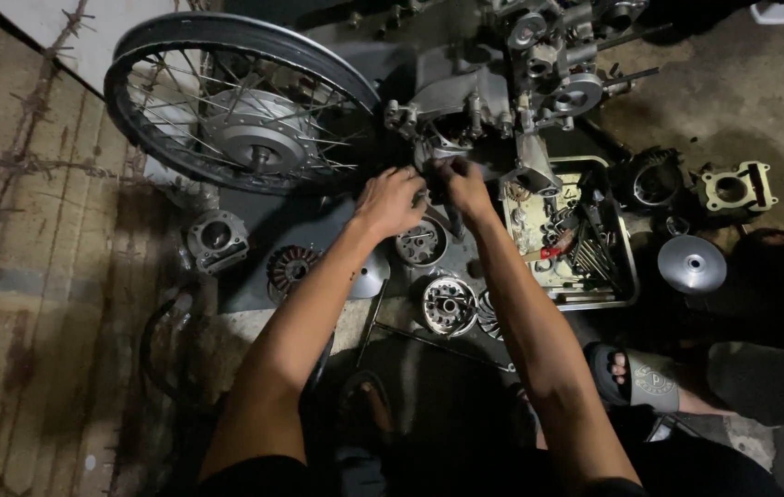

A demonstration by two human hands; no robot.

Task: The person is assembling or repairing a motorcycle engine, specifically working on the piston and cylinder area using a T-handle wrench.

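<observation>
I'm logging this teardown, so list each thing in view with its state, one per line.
Left hand: closed on a part at the engine, grip hidden.
Right hand: closed at the same spot.
Engine: lying on the floor, partly stripped.
Wheel: spoked, lying flat, no tyre.
Tray: full of tools and small parts.
Cylinder: off the engine, loose.
Disc: loose on the floor.

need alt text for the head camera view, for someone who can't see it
Seen from above, a person's left hand and right hand work close together on a stripped engine block on a dim floor. A spoked wheel lies to the left, a metal tray of tools to the right, and round engine parts lie below the hands.
</observation>
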